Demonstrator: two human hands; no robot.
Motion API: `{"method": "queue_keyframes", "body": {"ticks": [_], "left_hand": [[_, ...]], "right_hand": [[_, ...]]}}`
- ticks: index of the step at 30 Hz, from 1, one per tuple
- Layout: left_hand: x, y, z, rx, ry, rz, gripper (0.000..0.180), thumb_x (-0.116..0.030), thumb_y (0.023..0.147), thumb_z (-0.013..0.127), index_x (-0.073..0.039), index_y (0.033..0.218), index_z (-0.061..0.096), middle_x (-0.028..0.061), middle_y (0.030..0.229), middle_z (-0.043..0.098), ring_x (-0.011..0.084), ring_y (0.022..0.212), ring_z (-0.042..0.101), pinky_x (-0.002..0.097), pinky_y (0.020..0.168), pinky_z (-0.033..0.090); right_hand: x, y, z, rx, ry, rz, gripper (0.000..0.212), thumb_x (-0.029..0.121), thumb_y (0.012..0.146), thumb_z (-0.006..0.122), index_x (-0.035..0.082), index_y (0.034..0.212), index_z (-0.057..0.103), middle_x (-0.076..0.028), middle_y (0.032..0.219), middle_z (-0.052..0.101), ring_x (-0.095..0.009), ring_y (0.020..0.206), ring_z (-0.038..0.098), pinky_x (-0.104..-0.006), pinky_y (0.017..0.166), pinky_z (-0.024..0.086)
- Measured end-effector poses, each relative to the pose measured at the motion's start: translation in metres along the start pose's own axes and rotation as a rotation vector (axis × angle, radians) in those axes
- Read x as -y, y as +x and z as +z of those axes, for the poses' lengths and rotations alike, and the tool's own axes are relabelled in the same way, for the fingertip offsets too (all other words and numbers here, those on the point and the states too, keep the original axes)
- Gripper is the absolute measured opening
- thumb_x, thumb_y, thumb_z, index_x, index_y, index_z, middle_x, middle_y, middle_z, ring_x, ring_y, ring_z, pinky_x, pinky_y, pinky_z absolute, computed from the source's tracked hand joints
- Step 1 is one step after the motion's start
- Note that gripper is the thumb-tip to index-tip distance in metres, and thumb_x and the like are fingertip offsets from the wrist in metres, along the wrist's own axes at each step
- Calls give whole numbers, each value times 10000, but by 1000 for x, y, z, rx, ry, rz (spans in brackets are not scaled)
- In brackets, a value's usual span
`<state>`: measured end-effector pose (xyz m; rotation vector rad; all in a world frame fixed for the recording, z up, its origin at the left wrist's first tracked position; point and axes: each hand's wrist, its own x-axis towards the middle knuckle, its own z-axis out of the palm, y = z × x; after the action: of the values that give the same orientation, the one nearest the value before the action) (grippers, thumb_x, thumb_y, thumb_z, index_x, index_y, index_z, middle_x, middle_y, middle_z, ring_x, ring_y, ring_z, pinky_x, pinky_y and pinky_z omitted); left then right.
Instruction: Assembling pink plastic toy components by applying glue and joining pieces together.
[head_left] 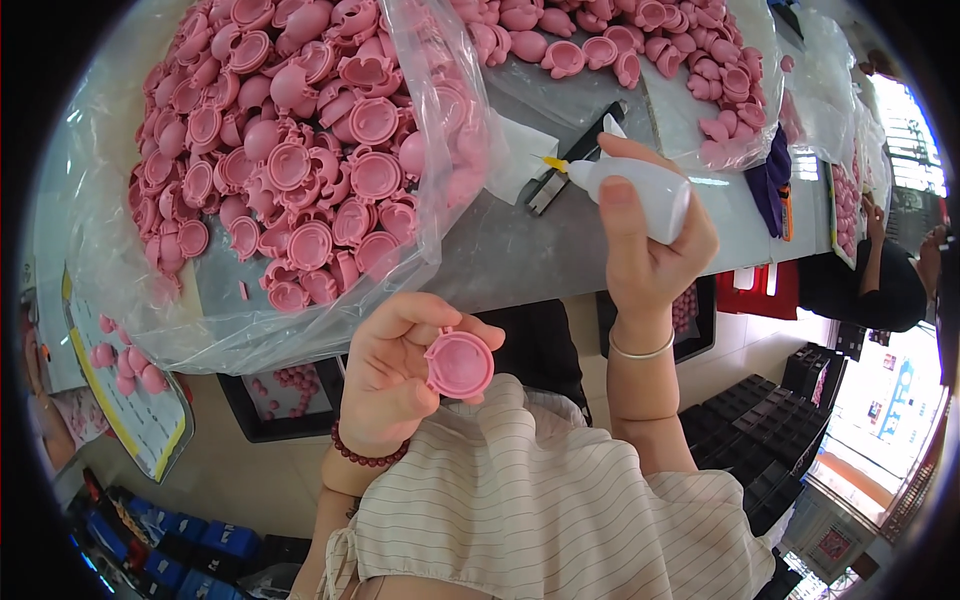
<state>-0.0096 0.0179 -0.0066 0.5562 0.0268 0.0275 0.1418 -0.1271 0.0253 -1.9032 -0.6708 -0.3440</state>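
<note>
My left hand is closed around a small pink hollow plastic part, its round cup side facing up, just in front of my striped top. In my right hand is a white squeeze bottle, tilted so that its yellow tip with a thin needle points left over the table. The needle and the pink part are well apart. Beneath the bottle lies a dark hand tool, partly hidden by it, on the grey tabletop. A white sheet lies beside the tool.
Many pink parts are heaped on clear plastic at the left. Another pile lies at the far side. A purple cloth is at the right. Black trays stand below the table edge. Other people sit at both sides.
</note>
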Motion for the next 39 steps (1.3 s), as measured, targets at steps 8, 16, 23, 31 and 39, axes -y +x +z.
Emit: {"method": "queue_keyframes", "body": {"ticks": [8, 16, 23, 31, 39], "left_hand": [[-1, 0, -2, 20, -17, 18, 507, -179, 702, 698, 8, 1087, 427, 232, 1043, 537, 192, 788, 596, 267, 657, 500], [1, 2, 0, 28, -3, 11, 503, -180, 701, 698, 9, 1082, 430, 234, 1041, 538, 188, 761, 595, 270, 654, 494], [2, 1, -2, 59, 11, 69, 499, -153, 705, 694, 17, 1089, 424, 234, 1052, 530, 216, 842, 590, 286, 708, 492], [-1, 6, 11, 33, 278, 229, 446, 21, 709, 623, 45, 1099, 409, 234, 1112, 493, 256, 1060, 491, 335, 886, 405], [6, 10, 24, -17, 490, 271, 436, 125, 688, 586, 68, 1089, 424, 224, 1132, 481, 201, 997, 531, 297, 865, 424]], "right_hand": [[-31, -7, -36, -515, 172, 91, 267, 215, 806, 549, -43, 821, 615, -114, 829, 634, -46, 559, 499, -142, 468, 350], [-30, -9, -35, -436, 66, 82, 331, 228, 813, 539, -99, 797, 593, -151, 805, 619, -95, 567, 553, -153, 470, 432], [-35, -10, -36, -442, 70, 29, 321, 218, 805, 545, -99, 791, 591, -168, 810, 616, -104, 574, 561, -163, 474, 439], [-14, -15, -45, -587, 796, 260, 418, 361, 792, 541, -45, 888, 548, -43, 615, 458, -96, 510, 322, -230, 468, 234], [30, -45, -18, -151, 961, 11, 561, 544, 792, 454, -3, 888, 530, -5, 613, 338, -97, 474, 249, -247, 438, 180]]}}
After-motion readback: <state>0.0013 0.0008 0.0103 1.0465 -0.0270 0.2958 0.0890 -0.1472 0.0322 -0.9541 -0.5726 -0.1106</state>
